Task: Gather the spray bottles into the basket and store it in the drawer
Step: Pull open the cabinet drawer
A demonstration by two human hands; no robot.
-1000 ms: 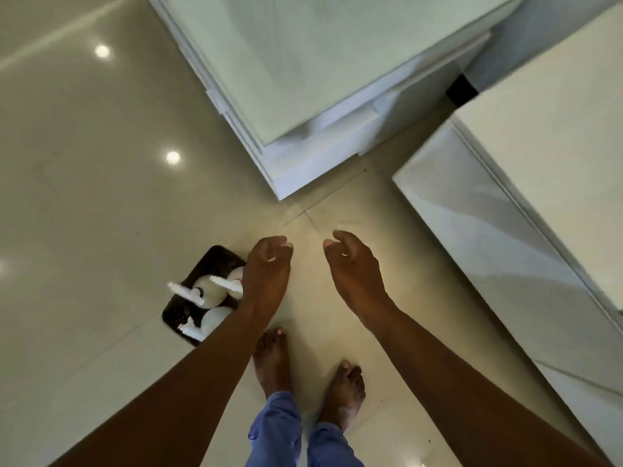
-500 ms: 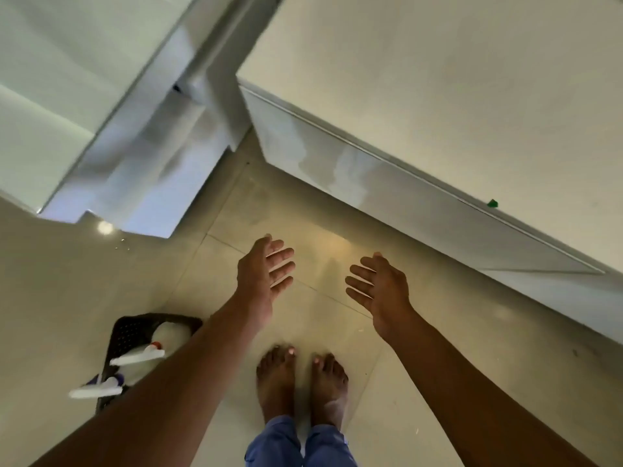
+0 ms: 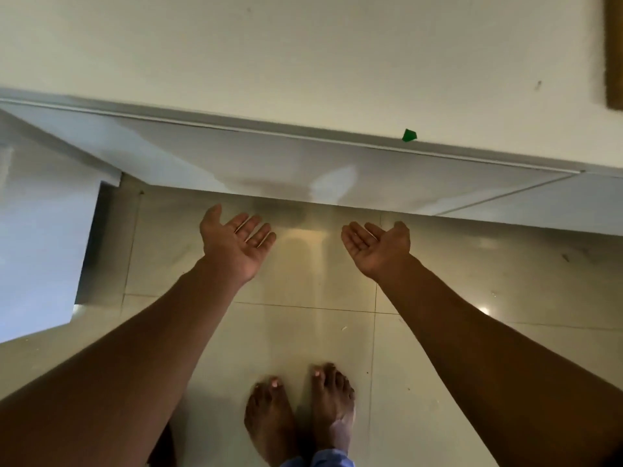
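My left hand (image 3: 236, 242) and my right hand (image 3: 377, 247) are both held out palm up over the floor, fingers apart and empty. They hover just in front of a white glossy drawer front (image 3: 269, 166) that runs across the view under a white countertop (image 3: 269, 55). The drawer front looks closed. A sliver of the dark basket (image 3: 165, 449) shows at the bottom edge behind my left forearm; the spray bottles are hidden.
A second white cabinet (image 3: 37, 247) stands at the left. A small green scrap (image 3: 409, 135) lies on the countertop edge, and a brown object (image 3: 613, 52) sits at the far right. My bare feet (image 3: 300, 412) stand on the beige tiled floor (image 3: 303, 332).
My view has swung right to face the long white cabinet squarely. The basket with spray bottles has slid out of sight behind my left arm. Both hands have turned palm up.
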